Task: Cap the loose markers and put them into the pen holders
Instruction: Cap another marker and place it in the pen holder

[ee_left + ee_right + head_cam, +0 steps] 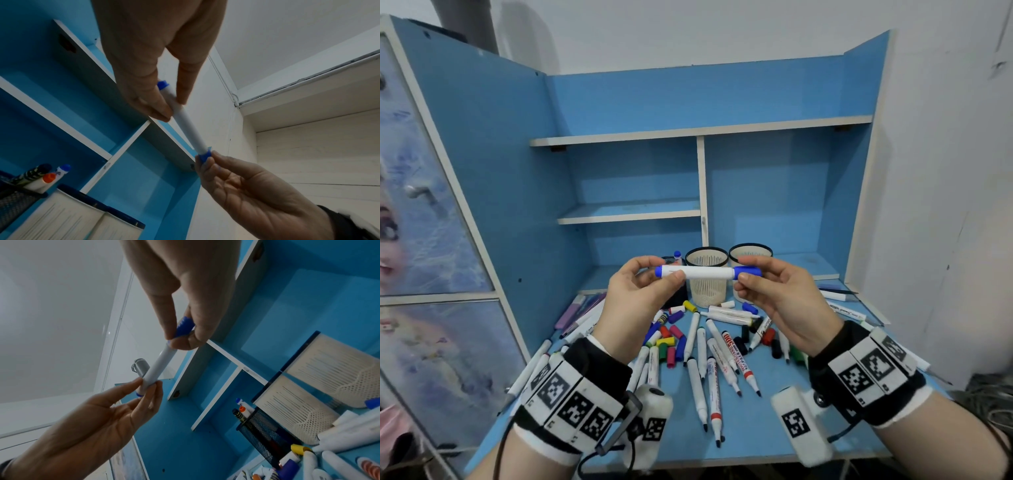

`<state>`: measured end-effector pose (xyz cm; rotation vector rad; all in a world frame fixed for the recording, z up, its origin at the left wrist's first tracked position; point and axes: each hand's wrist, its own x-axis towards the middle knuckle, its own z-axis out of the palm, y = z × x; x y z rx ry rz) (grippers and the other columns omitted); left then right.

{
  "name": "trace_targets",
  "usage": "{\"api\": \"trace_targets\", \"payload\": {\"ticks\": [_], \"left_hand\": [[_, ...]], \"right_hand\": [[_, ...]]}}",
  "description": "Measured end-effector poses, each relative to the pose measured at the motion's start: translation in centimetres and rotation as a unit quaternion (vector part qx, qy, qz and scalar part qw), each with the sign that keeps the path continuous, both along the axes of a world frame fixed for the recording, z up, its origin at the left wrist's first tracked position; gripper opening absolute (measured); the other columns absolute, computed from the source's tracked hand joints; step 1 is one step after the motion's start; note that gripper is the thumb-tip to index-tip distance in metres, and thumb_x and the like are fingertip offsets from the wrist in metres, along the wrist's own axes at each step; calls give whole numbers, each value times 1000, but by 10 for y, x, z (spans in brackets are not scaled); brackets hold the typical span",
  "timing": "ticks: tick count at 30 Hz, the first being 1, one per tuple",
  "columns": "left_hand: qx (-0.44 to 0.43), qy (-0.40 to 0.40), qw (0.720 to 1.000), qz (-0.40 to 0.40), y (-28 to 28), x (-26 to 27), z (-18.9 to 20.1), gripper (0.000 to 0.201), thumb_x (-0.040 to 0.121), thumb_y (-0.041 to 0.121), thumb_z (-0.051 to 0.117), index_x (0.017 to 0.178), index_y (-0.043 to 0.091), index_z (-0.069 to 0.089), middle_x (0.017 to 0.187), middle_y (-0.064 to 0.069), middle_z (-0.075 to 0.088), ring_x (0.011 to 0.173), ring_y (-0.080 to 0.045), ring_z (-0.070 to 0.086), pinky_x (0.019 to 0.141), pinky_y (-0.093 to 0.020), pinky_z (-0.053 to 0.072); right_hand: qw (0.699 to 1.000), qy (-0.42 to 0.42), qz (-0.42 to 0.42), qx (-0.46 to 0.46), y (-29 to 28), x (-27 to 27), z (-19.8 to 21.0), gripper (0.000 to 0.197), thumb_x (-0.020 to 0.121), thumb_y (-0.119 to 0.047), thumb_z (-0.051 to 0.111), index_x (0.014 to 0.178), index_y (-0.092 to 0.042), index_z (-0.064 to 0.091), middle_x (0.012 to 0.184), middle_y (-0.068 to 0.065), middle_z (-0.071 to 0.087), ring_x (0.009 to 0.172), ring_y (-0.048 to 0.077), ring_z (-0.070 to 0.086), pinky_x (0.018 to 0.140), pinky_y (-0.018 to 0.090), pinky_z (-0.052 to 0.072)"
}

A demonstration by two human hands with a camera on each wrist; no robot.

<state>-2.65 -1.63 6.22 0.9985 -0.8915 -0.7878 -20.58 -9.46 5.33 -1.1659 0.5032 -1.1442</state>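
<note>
Both hands are raised above the blue desk (774,442), holding one white marker (709,273) level between them, in front of the two white mesh pen holders (707,274). The left hand (640,301) is pinching the marker's left end between thumb and fingertips, palm turned toward the person, wrist angled up from the near left. The right hand (787,301) is pinching the blue cap (748,272) at the marker's right end between thumb and forefinger, remaining fingers loosely curled behind. In the left wrist view the left hand's fingers (144,100) are lying along the barrel near its blue end plug (163,84); in the right wrist view the cap (185,326) is sitting against the barrel, though whether it is fully seated cannot be told. Loose uncapped markers (714,377) and loose caps (671,339) are lying scattered on the desk below the hands. A black mesh holder (265,433) with pens is standing left of the white holders.
</note>
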Motion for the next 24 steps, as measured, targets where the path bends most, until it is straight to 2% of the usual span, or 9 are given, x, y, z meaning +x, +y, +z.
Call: {"api": "trace_targets", "payload": {"ticks": [2,4,5,9,12,15,18,21,24], "left_hand": [[20,-63,997,-27,1,-2,2,15,79,-1,67,92,6,65,95,-18,70,86,-26,67,72,-21,57],[37,-133,990,-26,3,-3,3,17,78,3,70,95,6,71,94,-18,71,80,-22,66,64,-16,54],[41,-149,988,-27,3,-3,4,19,78,4,71,97,6,72,93,-16,72,79,-21,68,66,-16,54],[32,-166,985,-37,5,-3,6,20,79,5,69,99,10,72,86,-12,74,78,-19,71,73,-20,56],[24,-174,984,-36,5,-6,6,19,79,2,68,95,11,72,83,-10,74,69,-14,70,68,-18,55],[27,-168,985,-38,4,-7,7,20,79,-2,67,96,7,71,76,-5,74,62,-10,67,63,-15,53],[28,-171,984,-39,2,-4,13,17,80,-1,67,95,6,71,76,-10,72,59,-9,65,60,-15,52],[34,-202,978,-33,4,2,20,15,81,1,67,93,6,73,78,-20,71,59,-11,65,62,-18,56],[23,-252,967,-21,9,7,27,14,80,2,68,92,7,73,73,-13,72,59,-9,66,60,-15,53]], "right_hand": [[999,18,-2,-33,3,-1,1,23,84,10,57,100,-3,65,84,14,69,66,18,67,66,23,57],[996,44,-10,-73,5,-1,2,23,84,9,58,100,-6,66,85,13,70,69,20,68,69,24,57],[994,57,-17,-92,6,-1,3,23,84,9,58,99,-8,66,86,13,71,71,21,69,70,24,57],[984,99,-35,-144,8,-2,6,24,85,10,57,93,-10,67,79,11,71,68,19,69,66,21,55],[978,113,-56,-166,12,-3,7,28,85,15,54,87,-9,68,68,8,68,60,14,67,62,19,54],[971,108,-88,-195,16,1,7,31,83,18,54,82,-10,68,66,7,68,58,12,66,61,18,53],[968,89,-100,-211,17,5,7,31,82,19,55,80,-10,68,66,6,67,57,13,65,61,18,53],[975,80,-68,-196,13,6,5,28,82,17,56,84,-8,68,66,10,69,58,17,65,61,20,53],[982,87,-20,-168,8,7,3,25,82,14,59,91,-7,69,68,9,71,61,17,67,62,20,54]]}}
